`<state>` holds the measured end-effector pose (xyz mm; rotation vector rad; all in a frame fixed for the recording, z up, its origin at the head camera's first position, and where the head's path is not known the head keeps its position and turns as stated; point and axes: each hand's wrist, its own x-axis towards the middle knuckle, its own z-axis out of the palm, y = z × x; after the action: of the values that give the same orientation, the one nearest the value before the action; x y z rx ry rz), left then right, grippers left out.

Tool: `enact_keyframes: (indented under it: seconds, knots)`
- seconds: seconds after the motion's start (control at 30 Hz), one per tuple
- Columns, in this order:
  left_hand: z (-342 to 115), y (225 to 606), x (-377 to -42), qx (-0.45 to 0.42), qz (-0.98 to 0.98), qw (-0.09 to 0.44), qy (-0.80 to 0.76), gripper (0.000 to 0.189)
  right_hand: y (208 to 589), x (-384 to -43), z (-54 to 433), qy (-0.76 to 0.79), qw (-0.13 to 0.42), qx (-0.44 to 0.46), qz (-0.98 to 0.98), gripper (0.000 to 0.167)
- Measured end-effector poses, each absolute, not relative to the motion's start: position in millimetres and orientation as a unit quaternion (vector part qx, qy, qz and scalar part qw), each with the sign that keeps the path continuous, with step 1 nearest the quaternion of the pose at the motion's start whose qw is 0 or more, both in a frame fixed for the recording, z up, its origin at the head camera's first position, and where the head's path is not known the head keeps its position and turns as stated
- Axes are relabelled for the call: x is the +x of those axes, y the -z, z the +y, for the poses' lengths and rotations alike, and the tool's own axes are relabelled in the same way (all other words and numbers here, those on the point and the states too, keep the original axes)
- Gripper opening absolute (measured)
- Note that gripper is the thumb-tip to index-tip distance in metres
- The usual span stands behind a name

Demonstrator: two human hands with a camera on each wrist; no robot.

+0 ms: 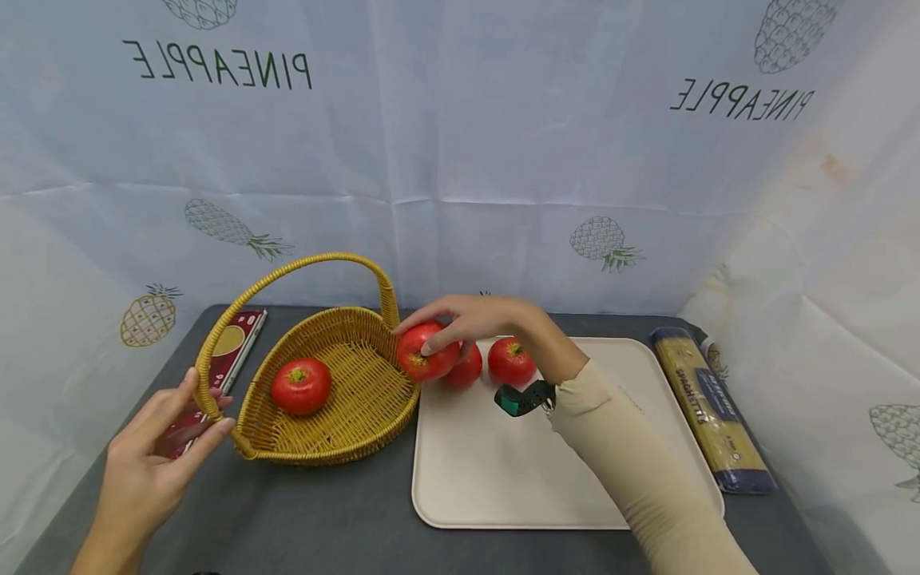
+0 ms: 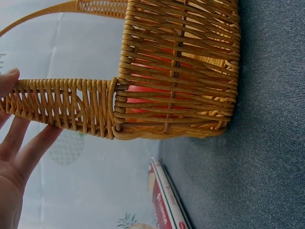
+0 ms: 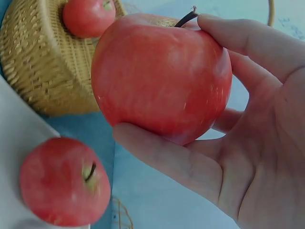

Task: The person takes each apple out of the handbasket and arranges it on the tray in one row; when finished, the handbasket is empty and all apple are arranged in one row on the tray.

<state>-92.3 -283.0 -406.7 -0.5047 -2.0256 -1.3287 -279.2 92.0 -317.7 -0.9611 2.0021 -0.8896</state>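
Left hand (image 1: 154, 447) grips the basket handle (image 2: 66, 104) at its near-left side, thumb on one face, fingers on the other. Right hand (image 1: 477, 318) holds an apple (image 3: 162, 78) between thumb and fingers, reaching in from the right, wrist bent leftward.

Key relation: held apple to basket (image 1: 366, 383). Apple is just beside the basket's right rim, near the right foot of the handle; basket lies directly to its left. Whether apple touches rim, or how far it clears it in height, cannot tell.

Handle arch runs diagonally, near left to far right, so the hands sit on opposite sides of the basket. Right hand is the nearer to all the loose fruit. Held apple is roundish, no real long axis; stem shows by a fingertip in the right wrist view.

Inside basket: one apple (image 1: 302, 387), toward the left wall. Bare woven floor lies between it and the right rim; by my judgement, the roomier side.

Tray (image 1: 517, 479) right of basket: two more apples (image 1: 512, 361) at its far-left part, one partly hidden behind the held fruit. Red box (image 1: 237, 343) beyond left hand; spaghetti packet (image 1: 693, 399) along tray's right edge.
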Motion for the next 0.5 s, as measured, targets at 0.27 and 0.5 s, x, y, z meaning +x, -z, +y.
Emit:
enact_keyframes:
  seconds: [0.27,0.5]
  knots:
    - [-283,406,-92,-0.188,-0.778,0.328,0.503,0.071,317,-281,125,0.407,0.367,-0.312,0.776,0.044]
    - [-282,406,-92,-0.191,-0.776,0.329,0.503,0.070,319,-284,154,0.421,0.334,-0.292,0.791,0.044]
